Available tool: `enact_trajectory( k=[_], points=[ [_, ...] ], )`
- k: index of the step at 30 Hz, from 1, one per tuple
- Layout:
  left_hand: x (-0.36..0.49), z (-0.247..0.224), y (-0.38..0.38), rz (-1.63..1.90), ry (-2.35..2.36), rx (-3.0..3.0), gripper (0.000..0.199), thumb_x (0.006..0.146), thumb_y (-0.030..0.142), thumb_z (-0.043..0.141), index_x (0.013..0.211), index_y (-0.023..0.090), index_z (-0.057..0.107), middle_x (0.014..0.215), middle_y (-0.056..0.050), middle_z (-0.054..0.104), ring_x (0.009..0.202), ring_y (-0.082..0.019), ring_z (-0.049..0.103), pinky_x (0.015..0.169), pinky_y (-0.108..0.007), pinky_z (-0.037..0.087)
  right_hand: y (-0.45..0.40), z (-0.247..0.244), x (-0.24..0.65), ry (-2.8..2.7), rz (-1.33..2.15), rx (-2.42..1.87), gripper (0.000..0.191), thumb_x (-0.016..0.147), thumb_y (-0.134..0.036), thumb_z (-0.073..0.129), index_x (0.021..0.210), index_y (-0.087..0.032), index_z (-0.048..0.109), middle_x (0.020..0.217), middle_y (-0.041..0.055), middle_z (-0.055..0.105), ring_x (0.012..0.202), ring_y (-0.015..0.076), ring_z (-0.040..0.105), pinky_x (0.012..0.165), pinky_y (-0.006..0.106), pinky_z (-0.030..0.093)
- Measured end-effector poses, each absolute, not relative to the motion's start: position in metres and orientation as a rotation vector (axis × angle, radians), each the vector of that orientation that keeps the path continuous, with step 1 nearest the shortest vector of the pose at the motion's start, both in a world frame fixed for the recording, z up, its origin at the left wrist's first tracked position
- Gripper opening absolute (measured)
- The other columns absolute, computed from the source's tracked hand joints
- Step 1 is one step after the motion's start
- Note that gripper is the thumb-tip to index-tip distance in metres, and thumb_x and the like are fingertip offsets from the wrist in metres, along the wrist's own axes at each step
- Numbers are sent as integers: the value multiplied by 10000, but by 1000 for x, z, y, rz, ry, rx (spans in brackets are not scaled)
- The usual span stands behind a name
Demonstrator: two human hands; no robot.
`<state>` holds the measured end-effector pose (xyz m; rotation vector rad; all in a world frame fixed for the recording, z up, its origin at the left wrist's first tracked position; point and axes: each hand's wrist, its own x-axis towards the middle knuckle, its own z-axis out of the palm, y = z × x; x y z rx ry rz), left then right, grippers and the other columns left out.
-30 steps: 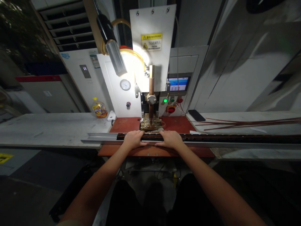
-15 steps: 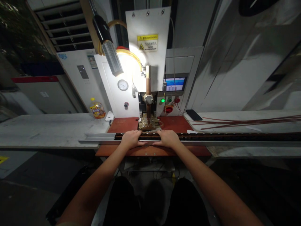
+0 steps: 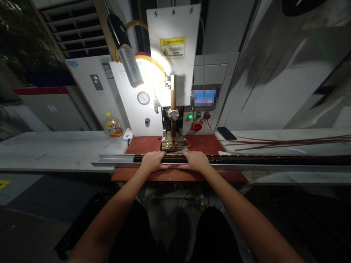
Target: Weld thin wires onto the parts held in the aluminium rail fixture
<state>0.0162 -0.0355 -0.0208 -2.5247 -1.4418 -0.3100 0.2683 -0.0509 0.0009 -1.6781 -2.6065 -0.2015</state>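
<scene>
My left hand (image 3: 151,161) is wrapped over a long silver metal channel (image 3: 109,160) that lies crosswise in front of me. Dark brown strips (image 3: 174,159) run inside the channel and show between my two hands. My right hand (image 3: 196,161) grips the same channel a short way to the right, its fingers over the far side. Just beyond the hands stands the brass-coloured fixture (image 3: 173,142) of a press-like machine, with a copper-coloured vertical rod (image 3: 173,98) pointing down at it. The undersides of both hands are hidden.
A lit lamp (image 3: 131,65) hangs left of the white machine plate (image 3: 189,33). On the left bench stand a bottle of orange liquid (image 3: 113,126) and a small white device (image 3: 127,134). A black phone (image 3: 226,133) and thin brown strips (image 3: 274,143) lie on the right.
Both hands stay in place on the channel. My legs below have shifted slightly, and the view has moved a little.
</scene>
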Motion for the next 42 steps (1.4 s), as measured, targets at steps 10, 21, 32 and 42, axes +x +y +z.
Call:
enact_trajectory(
  k=[10,21,32,42],
  points=[
    [16,-19,-35,-302,-1418,-2545,637,803,768,536,1116,221,629,1020,-95,720,926,-264,680,769,-337,481,-50,-1,269,-2598,-186,-1668,756,783,-848,478,1138,-195,616,1059,141,729,957,314,703,798,374,514],
    [14,-5,-34,-251,-1377,-2660,651,814,787,498,1135,237,629,1047,-90,725,960,-271,683,786,-341,490,-50,6,261,-2645,-145,-1556,707,763,-687,687,1266,-206,562,1157,138,694,1064,305,657,873,363,494],
    [53,7,-33,-262,-1251,-2800,728,791,776,552,1257,216,578,1127,-119,703,1050,-288,660,859,-357,485,-50,3,250,-2667,-113,-1561,601,852,-648,609,1227,-180,566,1150,158,683,1054,300,650,874,364,495],
    [58,-13,-35,-205,-1274,-2684,754,789,826,453,1137,172,592,993,-131,694,933,-287,684,778,-355,494,-53,-4,250,-2608,-157,-1540,567,844,-602,653,1191,-159,578,1115,160,677,1040,306,647,870,378,494]
  ],
)
